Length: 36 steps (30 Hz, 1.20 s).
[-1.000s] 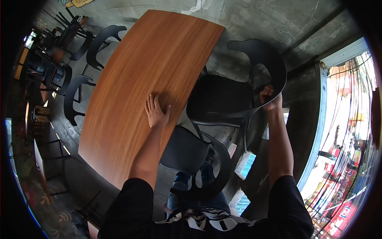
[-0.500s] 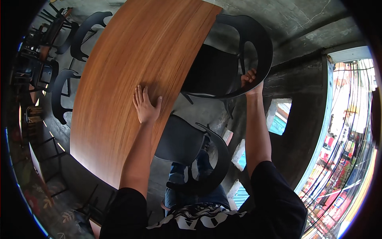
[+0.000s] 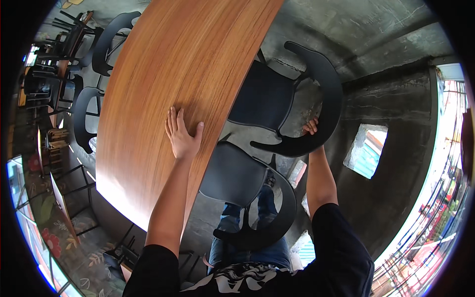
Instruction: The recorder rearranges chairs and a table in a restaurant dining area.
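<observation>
My left hand (image 3: 183,136) lies flat on the wooden table (image 3: 163,64), fingers stretched out near its right edge. With my right hand (image 3: 310,125) I grip the curved backrest of a black chair (image 3: 329,94); the fingertips show at the inner edge, while the backrest hides most of the palm. That chair's dark seat (image 3: 262,94) sits partly under the table's right side. Closer to me, directly before my legs, stands a second black chair (image 3: 235,173) with the same curved back, its seat also partly under the table. Neither hand touches it.
More black chairs (image 3: 85,119) line the table's left side. Stacked dark furniture (image 3: 52,81) stands at the far left. A grey concrete wall (image 3: 391,29) runs along the far right, with a square opening (image 3: 366,151) and a large window (image 3: 445,198). Grey floor (image 3: 205,218) shows around the near chair.
The chair in my right hand has turned and shifted so its backrest sits lower in view and its seat shows more. My left hand stays flat on the table. The view has shifted slightly.
</observation>
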Motion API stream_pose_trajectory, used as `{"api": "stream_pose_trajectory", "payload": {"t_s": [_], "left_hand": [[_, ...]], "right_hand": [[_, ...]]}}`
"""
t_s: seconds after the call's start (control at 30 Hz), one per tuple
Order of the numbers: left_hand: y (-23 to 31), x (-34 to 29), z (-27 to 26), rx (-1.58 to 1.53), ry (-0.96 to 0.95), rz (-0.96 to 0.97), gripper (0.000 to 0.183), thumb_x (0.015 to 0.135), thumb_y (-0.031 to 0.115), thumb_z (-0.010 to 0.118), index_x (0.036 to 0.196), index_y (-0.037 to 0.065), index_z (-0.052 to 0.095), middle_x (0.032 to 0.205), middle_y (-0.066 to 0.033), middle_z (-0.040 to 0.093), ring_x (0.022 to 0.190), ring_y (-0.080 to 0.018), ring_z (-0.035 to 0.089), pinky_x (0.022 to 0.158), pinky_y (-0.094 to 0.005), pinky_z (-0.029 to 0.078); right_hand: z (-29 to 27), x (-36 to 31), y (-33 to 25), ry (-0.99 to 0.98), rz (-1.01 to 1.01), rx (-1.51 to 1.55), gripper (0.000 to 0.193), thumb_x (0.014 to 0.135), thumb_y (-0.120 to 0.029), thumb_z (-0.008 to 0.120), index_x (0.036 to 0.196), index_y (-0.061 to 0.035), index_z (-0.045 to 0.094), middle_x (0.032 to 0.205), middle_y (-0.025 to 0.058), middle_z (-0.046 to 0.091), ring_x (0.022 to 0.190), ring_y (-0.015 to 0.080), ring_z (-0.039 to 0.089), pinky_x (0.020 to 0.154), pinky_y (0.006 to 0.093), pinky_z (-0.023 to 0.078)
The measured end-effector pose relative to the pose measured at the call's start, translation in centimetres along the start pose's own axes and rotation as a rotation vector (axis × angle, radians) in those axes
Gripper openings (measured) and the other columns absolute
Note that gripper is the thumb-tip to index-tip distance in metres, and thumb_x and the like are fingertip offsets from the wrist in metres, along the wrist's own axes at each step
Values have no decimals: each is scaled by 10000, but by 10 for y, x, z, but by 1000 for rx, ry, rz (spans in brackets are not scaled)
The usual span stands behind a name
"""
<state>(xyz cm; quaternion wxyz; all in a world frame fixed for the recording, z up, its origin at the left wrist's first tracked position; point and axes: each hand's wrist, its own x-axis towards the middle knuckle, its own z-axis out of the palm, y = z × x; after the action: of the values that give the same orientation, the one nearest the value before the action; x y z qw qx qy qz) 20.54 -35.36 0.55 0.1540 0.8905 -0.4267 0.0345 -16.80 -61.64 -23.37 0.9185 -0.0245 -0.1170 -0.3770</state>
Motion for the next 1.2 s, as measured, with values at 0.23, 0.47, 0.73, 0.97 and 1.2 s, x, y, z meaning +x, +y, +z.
{"api": "stream_pose_trajectory", "payload": {"t_s": [0.23,0.47,0.73,0.97,1.2], "left_hand": [[-2,1,9,-1,31,21,756,881,430,686,1452,16,414,1568,-246,318,1477,-397,252,1212,-539,173],[9,6,21,-43,47,32,756,882,448,677,1439,4,422,1567,-251,314,1482,-390,242,1219,-538,160],[-20,5,0,-160,15,49,745,905,481,647,1451,24,426,1579,-258,287,1497,-378,209,1235,-495,137],[12,-143,-29,-1342,-379,-168,645,1006,366,587,1492,5,366,1530,-219,393,1412,-348,405,1143,-440,342],[37,-331,-213,-1687,-744,-293,622,1051,337,482,1548,32,267,1583,-191,316,1408,-296,415,1124,-432,374]], "right_hand": [[-33,-24,-25,38,74,-144,263,1055,-285,433,1126,-54,538,905,110,592,923,301,619,1069,444,430],[-47,-64,-49,-13,-73,-311,240,1045,-297,467,1083,-73,545,888,72,567,884,266,593,1058,411,434],[155,-113,58,1265,-177,-903,548,1040,-500,432,1391,-85,504,1338,72,596,1250,230,531,1066,395,378],[344,-230,176,973,-31,-964,629,1059,-535,315,1474,-71,409,1493,135,484,1381,282,450,1146,426,314],[472,-246,306,637,119,-1014,697,1048,-554,321,1538,-59,305,1565,157,382,1444,303,370,1194,443,247]]}}
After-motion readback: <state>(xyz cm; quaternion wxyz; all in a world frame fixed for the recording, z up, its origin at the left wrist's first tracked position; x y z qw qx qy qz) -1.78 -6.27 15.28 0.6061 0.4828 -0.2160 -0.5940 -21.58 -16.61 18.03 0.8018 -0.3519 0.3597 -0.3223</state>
